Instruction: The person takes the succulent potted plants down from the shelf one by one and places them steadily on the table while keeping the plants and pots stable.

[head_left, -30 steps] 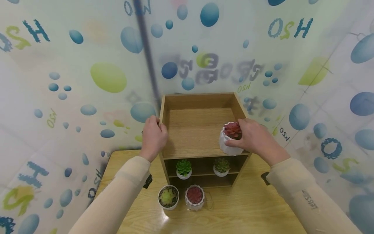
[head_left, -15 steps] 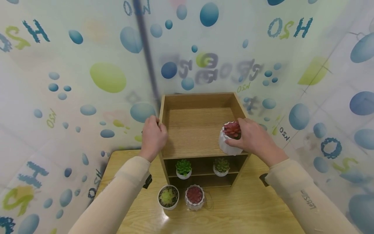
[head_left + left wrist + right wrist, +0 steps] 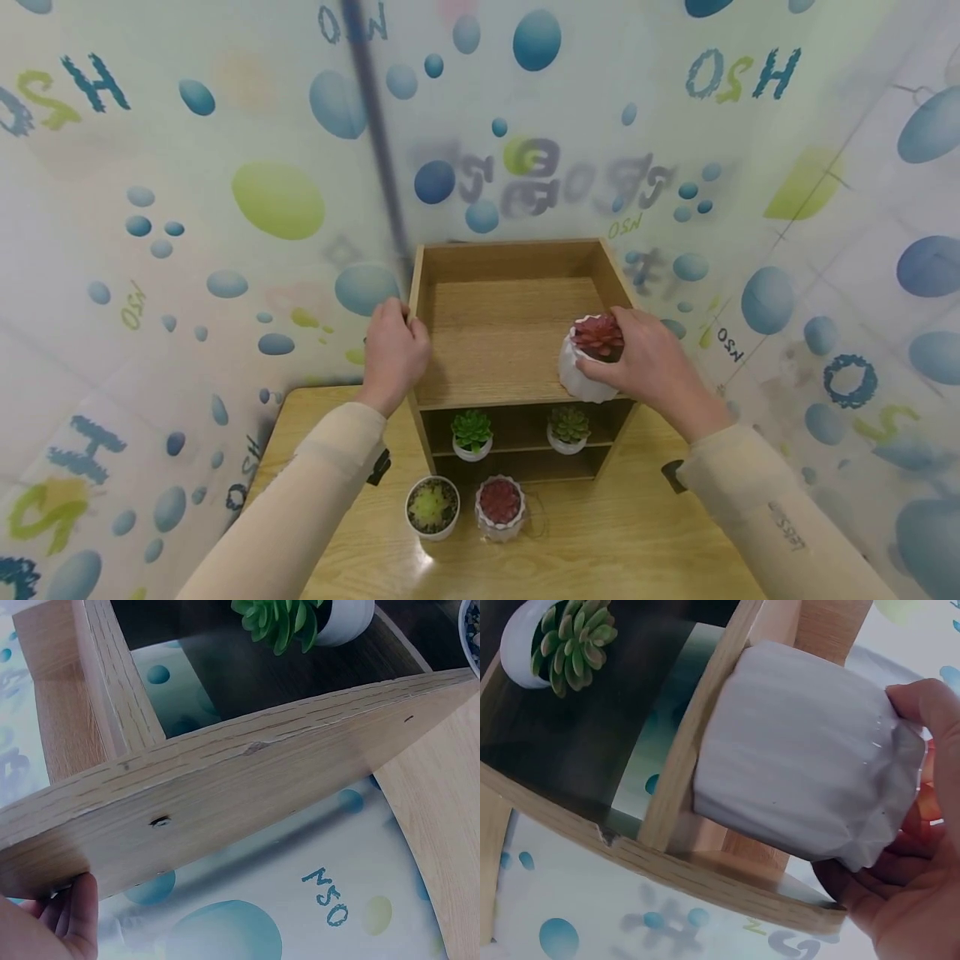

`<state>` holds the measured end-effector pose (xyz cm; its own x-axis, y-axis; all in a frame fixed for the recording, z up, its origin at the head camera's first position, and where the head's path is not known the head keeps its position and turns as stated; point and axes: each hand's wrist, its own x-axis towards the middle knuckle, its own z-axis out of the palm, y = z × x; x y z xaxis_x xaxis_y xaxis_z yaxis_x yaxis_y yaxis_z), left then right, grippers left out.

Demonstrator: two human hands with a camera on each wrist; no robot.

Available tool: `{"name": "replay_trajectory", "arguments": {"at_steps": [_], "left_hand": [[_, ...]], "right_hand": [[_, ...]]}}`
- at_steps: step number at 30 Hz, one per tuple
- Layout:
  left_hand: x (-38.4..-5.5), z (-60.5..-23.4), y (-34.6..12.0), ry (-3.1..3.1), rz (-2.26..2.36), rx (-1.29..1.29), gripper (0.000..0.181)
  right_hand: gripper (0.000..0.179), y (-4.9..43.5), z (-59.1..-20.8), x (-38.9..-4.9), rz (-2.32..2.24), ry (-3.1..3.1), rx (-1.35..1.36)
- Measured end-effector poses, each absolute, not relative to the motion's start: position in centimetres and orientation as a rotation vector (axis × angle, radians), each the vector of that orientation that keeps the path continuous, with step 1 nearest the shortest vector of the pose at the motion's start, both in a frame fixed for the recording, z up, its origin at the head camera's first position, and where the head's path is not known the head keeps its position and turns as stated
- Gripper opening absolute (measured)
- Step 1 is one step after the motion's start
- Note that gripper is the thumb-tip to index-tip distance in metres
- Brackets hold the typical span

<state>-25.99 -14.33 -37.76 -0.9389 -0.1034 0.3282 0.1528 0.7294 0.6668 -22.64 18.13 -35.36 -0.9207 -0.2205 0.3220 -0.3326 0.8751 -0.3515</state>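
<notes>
Compared with half a second before, I logged only a small change: my right hand (image 3: pixel 656 358) and the white fluted pot (image 3: pixel 579 377) had shifted slightly left along the top tier. My left hand (image 3: pixel 395 348) had stayed put, its fingers curled around the edge of the left side panel of the wooden shelf unit (image 3: pixel 502 342).

Right hand: pinched the fluted pot by its rim, thumb and fingers on opposite sides. Pot position: right front corner of the top tier, at the board's front edge; I could not tell whether its base rested fully.

Count: two hands, one shelf unit, five potted succulents. One was on top, two on the tier below, two on the table (image 3: pixel 637 542) in front.

Contents: the fluted pot held a red succulent (image 3: pixel 598 335); two small white pots held a bright green succulent (image 3: pixel 472 429) and a duller green succulent (image 3: pixel 569 422). On the table, a round white pot (image 3: pixel 432 533) held a yellow-green succulent (image 3: pixel 431 505) in dark gravel; beside it, a scalloped white pot (image 3: pixel 500 528) held a dark red succulent (image 3: pixel 499 500).
</notes>
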Motion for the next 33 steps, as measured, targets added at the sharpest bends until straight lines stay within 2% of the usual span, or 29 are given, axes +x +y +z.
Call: {"name": "replay_trajectory", "arguments": {"at_steps": [6, 19, 33], "left_hand": [[-26.0, -37.7, -14.3, -2.590, -1.044, -0.039, 0.024], [-26.0, -37.8, -14.3, -2.588, -1.057, -0.045, 0.025], [-26.0, -37.6, -14.3, -2.594, -1.066, -0.047, 0.025]], "right_hand": [[0.066, 17.9, -36.5, -22.1, 0.705, -2.664, 0.402], [0.071, 17.9, -38.0, -20.8, 0.720, -2.475, 0.450], [0.060, 18.3, -38.4, -19.8, 0.777, -2.386, 0.496]]}}
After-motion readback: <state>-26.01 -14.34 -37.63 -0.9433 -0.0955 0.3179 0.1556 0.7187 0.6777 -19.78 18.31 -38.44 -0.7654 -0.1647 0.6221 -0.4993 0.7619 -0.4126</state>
